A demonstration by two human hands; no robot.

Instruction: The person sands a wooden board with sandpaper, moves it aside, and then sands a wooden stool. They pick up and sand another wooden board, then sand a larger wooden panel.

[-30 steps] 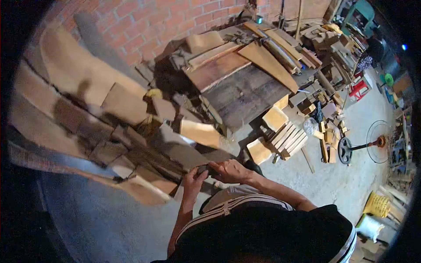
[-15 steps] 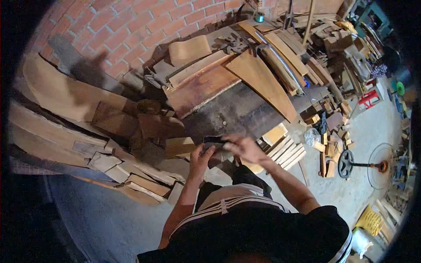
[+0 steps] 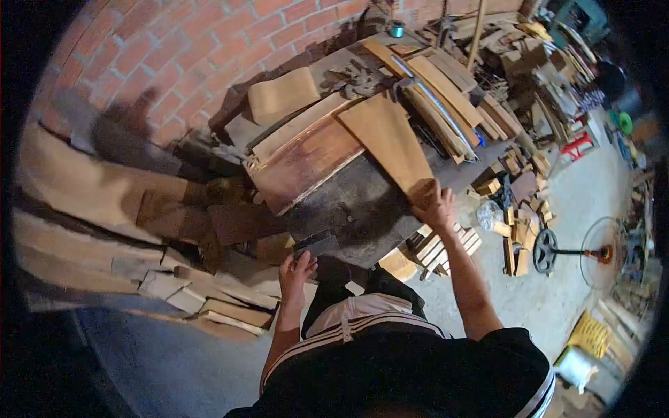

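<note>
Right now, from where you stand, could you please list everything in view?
wall: one, red brick, back
bench: one, dark top, centre
board: one, tapered, tan, on bench
curved piece: one, tan, bench's far left
spool: one, teal, bench's far end
slabs: several, brown, left
offcuts: many, tan and brown, right floor
stool: one, red, far right
fan: one, black and orange, right
sacks: two, yellow and white, lower right
block: one, dark, left hand
background clutter: uncountable, dim
hands: two, left at block, right at board's near end
</note>
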